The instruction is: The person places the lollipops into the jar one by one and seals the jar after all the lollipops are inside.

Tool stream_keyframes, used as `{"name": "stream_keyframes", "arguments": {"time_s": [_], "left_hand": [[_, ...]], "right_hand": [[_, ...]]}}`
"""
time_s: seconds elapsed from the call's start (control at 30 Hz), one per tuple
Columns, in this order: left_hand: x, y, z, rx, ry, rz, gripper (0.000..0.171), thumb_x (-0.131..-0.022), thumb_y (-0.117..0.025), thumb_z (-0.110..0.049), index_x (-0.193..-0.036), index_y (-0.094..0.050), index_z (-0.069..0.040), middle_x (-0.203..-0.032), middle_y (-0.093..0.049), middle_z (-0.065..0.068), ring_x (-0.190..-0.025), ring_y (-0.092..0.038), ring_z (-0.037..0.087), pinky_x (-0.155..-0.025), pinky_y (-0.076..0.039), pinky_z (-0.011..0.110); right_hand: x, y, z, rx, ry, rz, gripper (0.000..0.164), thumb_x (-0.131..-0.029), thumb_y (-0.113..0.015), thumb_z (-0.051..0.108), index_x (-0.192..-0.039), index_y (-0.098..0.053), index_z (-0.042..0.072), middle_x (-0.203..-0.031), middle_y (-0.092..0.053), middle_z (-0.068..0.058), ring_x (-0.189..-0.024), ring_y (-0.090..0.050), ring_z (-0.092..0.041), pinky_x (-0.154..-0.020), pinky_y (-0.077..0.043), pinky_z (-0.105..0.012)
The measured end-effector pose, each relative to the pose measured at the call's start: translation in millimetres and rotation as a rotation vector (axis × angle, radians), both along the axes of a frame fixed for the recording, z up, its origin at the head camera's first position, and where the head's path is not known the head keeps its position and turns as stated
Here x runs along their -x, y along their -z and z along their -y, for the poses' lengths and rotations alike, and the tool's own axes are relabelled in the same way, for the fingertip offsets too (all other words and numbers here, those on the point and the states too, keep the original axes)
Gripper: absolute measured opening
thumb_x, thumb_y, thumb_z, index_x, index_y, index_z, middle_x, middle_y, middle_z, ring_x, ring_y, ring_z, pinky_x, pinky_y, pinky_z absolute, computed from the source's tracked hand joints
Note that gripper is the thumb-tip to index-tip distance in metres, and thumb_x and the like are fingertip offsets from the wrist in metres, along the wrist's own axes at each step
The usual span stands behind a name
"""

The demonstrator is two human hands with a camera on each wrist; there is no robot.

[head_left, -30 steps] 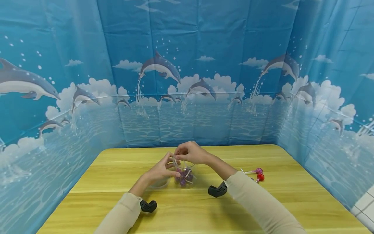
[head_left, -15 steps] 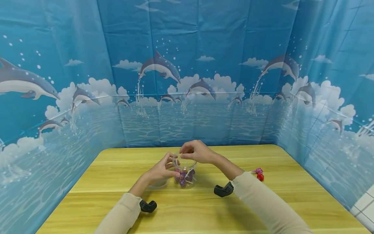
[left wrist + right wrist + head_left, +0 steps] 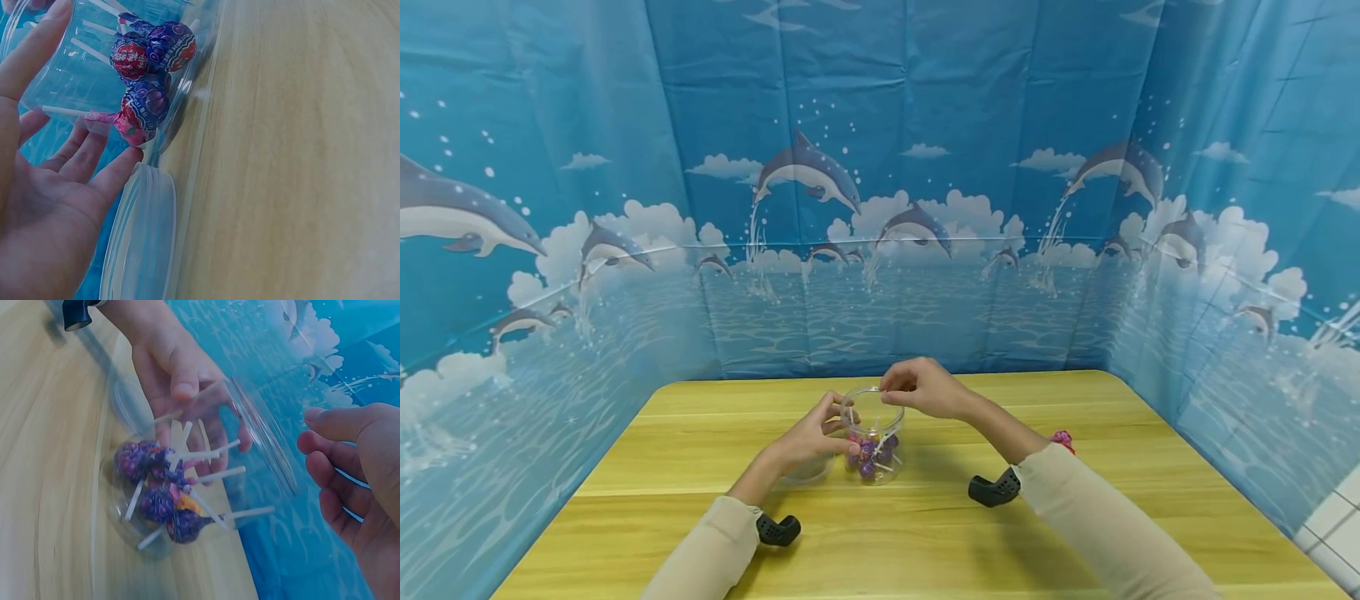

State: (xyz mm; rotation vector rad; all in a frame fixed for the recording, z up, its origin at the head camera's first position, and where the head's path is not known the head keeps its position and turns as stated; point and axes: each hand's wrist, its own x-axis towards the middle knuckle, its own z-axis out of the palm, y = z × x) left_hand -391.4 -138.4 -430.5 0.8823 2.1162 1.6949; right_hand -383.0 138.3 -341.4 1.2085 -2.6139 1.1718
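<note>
A clear plastic jar (image 3: 889, 477) stands on the table with its mouth uncovered. Several lollipops (image 3: 877, 455) in purple and pink wrappers fill its lower part, white sticks pointing various ways. My left hand (image 3: 812, 433) grips the jar's left side, thumb at the near wall and fingers round the far one. At the right edge of the rim, my right hand (image 3: 927, 390) hovers with fingers loosely bent. Nothing lies between its thumb and fingers in the right wrist view, where the hand (image 3: 362, 469) is apart from the jar rim (image 3: 262, 434).
A round clear lid (image 3: 142, 244) lies on the table (image 3: 895, 550) left of the jar, partly under my left hand. A pink lollipop (image 3: 1061, 437) sits at the right, with a bit of red beside it behind my right sleeve. A dolphin-printed curtain (image 3: 880, 317) surrounds the table.
My right hand has drawn back from over the jar's mouth towards the right, and its sleeve now covers most of the loose lollipops. The left hand and the jar stay put.
</note>
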Motion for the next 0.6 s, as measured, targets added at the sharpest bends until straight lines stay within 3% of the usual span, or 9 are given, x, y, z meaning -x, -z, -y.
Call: {"name": "stream_keyframes", "arguments": {"time_s": [0.13,0.27,0.43,0.6], "left_hand": [[0.8,1.1,0,-0.004,0.009,-0.003,0.05,-0.097,-0.072,-0.008,-0.132,-0.037,-0.003,-0.149,-0.039,0.023,-0.142,-0.041,0.042,-0.11,-0.042,0.053],[1.4,2.3,0,-0.007,0.009,-0.007,0.048,-0.097,-0.073,-0.009,-0.131,-0.039,-0.003,-0.153,-0.036,0.022,-0.143,-0.041,0.041,-0.11,-0.042,0.052],[1.1,2.6,1,-0.006,0.001,-0.012,0.047,-0.097,-0.073,-0.007,-0.13,-0.04,-0.004,-0.157,-0.032,0.015,-0.143,-0.041,0.038,-0.11,-0.042,0.05],[1.2,1.9,2,-0.011,0.009,-0.003,0.048,-0.097,-0.072,-0.006,-0.132,-0.039,-0.002,-0.155,-0.034,0.016,-0.143,-0.041,0.039,-0.109,-0.044,0.049]], "right_hand": [[-2.3,1.4,-10,0.0,0.012,0.002,0.014,-0.101,-0.07,0.017,-0.112,-0.074,0.008,-0.098,-0.075,0.001,-0.089,-0.072,-0.02,-0.08,-0.057,-0.034],[-5.8,2.9,-22,-0.002,0.032,-0.002,0.015,-0.101,-0.07,0.015,-0.112,-0.074,0.006,-0.098,-0.075,0.0,-0.087,-0.07,-0.013,-0.079,-0.058,-0.034],[-8.1,7.1,-42,0.003,0.064,0.008,0.015,-0.101,-0.07,0.015,-0.112,-0.073,0.004,-0.099,-0.074,-0.001,-0.088,-0.071,-0.016,-0.077,-0.058,-0.034],[-10.6,12.1,-62,0.006,0.091,0.005,0.015,-0.102,-0.068,0.016,-0.112,-0.073,0.006,-0.099,-0.074,-0.003,-0.087,-0.07,-0.017,-0.075,-0.058,-0.035]]}}
